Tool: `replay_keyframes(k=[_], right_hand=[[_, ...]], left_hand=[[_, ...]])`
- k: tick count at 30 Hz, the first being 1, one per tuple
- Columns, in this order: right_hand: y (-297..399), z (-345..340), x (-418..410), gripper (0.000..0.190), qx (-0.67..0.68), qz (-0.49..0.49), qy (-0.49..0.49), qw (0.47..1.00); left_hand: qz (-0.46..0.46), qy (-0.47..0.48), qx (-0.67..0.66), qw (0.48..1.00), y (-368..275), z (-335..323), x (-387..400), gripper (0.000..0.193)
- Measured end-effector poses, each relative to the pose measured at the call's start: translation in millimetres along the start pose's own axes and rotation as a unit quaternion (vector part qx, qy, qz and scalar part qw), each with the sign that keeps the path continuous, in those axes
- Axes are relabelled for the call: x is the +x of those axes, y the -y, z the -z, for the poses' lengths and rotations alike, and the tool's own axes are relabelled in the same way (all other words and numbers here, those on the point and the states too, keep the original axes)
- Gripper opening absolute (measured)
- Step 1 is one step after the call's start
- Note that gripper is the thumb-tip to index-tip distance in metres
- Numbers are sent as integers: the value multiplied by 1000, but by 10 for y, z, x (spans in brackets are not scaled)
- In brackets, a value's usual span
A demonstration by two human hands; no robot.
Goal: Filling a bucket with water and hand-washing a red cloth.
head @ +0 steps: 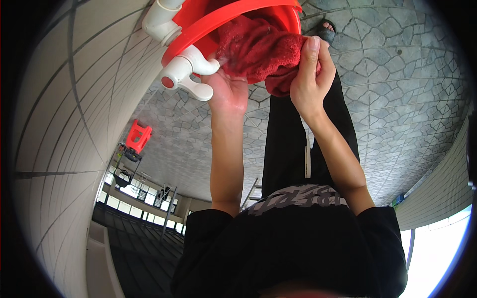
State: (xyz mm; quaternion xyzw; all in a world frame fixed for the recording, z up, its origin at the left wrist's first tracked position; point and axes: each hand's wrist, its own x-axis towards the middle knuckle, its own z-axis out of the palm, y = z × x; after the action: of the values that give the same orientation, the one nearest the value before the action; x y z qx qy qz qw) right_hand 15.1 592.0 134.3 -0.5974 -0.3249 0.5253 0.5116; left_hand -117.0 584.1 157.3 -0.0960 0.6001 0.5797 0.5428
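A wet red terry cloth [261,52] hangs bunched between my two hands, over the mouth of a red plastic bucket [231,11]. My right hand [313,72] pinches its right end between thumb and fingers. Palm up, my left hand [229,89] supports the other end; its fingers are hidden under the cloth. Just above that palm is the spout of a white plastic tap [186,70] with a lever handle and a red cap. Water appears to run from the spout onto the cloth. The palm looks wet.
White pipe [160,22] joins the tap along a tiled wall [93,93] on the left. A red plastic stool [138,136] stands farther off by that wall. Stone-patterned paving [391,93] covers the ground. A sandalled foot [327,31] shows beside the bucket.
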Motion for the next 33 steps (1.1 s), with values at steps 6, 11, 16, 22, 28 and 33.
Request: replay_keyframes(k=[6, 11, 16, 22, 28, 33], right_hand=[[45, 8, -4, 38, 16, -24, -4, 1000], [-13, 82, -44, 35, 21, -28, 6, 999], [-33, 99, -59, 36, -2, 13, -5, 1000], [-62, 144, -12, 32, -46, 82, 37, 995], [107, 102, 59, 21, -131, 70, 135, 980], [158, 15, 126, 21, -167, 24, 148, 974]], left_hand=[[-17, 35, 93, 995, -56, 13, -77, 32], [-13, 31, 36, 999, -40, 99, -86, 31], [-4, -11, -18, 1000, -13, 37, -162, 38], [21, 117, -135, 984, -15, 177, -162, 41], [-206, 88, 296, 928, 4, 288, -163, 58], [-209, 132, 286, 926, -35, 168, -229, 71]])
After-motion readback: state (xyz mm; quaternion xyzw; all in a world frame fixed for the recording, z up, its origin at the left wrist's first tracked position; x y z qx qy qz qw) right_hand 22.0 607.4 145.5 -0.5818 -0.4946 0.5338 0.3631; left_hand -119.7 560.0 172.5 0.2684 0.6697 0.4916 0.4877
